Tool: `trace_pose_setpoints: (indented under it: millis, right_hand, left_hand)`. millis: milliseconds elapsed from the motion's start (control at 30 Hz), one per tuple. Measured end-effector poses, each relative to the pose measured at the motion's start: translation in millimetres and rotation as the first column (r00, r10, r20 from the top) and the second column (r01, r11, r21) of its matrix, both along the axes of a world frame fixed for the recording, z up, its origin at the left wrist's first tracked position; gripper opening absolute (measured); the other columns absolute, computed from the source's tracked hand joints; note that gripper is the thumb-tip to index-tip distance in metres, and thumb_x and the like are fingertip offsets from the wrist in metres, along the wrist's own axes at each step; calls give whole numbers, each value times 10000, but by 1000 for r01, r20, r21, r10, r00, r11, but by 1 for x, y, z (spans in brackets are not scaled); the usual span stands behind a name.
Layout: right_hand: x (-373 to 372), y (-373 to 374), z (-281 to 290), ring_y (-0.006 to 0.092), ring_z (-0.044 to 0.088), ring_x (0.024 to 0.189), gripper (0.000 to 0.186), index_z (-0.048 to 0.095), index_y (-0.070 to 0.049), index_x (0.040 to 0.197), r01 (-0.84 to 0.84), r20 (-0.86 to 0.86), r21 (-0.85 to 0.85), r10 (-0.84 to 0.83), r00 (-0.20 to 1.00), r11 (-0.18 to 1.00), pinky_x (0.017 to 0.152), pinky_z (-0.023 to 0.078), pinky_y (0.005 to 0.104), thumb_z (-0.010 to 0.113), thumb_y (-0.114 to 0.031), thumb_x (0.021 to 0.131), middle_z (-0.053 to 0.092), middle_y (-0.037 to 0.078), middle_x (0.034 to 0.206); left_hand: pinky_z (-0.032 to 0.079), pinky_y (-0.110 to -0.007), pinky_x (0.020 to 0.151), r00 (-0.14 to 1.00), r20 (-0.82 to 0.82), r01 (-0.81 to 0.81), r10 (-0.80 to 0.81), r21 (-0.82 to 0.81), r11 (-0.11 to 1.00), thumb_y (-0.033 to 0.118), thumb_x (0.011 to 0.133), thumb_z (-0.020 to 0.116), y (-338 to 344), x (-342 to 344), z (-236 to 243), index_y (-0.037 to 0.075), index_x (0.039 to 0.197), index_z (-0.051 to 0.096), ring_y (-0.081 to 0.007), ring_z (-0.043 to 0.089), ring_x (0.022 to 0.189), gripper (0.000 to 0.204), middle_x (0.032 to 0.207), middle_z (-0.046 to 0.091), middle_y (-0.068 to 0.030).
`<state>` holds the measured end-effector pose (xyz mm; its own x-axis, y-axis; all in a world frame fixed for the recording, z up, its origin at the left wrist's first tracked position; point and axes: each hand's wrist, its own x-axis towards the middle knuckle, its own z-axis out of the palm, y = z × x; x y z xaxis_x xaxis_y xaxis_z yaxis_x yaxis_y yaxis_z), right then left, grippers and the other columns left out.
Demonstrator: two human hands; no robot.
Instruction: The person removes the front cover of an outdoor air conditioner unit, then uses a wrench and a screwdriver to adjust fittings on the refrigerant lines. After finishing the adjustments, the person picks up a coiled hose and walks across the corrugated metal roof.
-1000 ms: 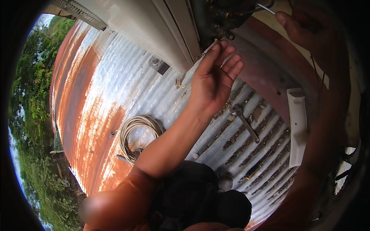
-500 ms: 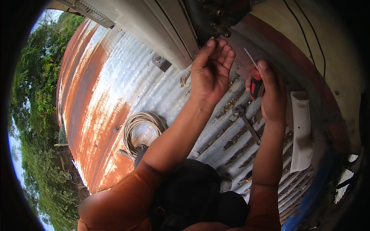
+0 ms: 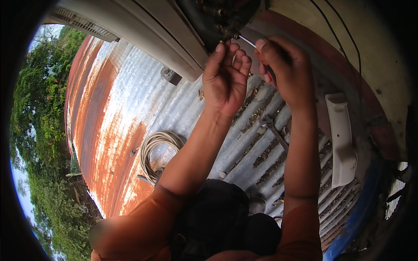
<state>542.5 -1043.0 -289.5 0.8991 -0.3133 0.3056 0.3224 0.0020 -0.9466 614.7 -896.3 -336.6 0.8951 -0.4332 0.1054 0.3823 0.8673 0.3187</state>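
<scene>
My right hand [image 3: 289,69] is closed round a screwdriver [image 3: 248,41] with a red and black handle. Its thin metal shaft points up and left, and the tip meets a brass valve [image 3: 236,35] on the dark side of a pale outdoor air-conditioner unit [image 3: 161,26]. Just below that valve, my left hand [image 3: 228,76] is turned palm up. Its thumb and fingertips close on a small brass piece [image 3: 222,42]; whether this is loose or fixed to the unit I cannot tell. More brass fittings [image 3: 221,12] show higher on the dark side.
A coil of beige tubing [image 3: 150,148] lies on the rusty corrugated metal roof [image 3: 113,130]. To the right are a wrench [image 3: 274,132] and a white plastic cover [image 3: 342,143]. Dark cables [image 3: 339,39] run down the pale wall. Trees [image 3: 43,104] stand beyond the roof's left edge.
My right hand has moved up and left, bringing the screwdriver from beside the valve to touch it. My left hand stays at the small brass piece. The view has shifted slightly.
</scene>
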Motion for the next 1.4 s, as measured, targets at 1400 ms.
trace_pose_setpoints:
  millis: [1400]
  right_hand:
    - [9, 32, -15, 100, 712, 799, 429, 650, -39, 1037, 95, 139, 109, -110, 984, 990, 705, 565, 273, 646, -457, 1135, 689, 17, 880]
  left_hand:
    - [532, -361, 897, 990, 61, 129, -130, 16, 992, 251, 1056, 763, 2, 9, -9, 160, 1173, 818, -188, 687, 986, 158, 1070, 826, 5]
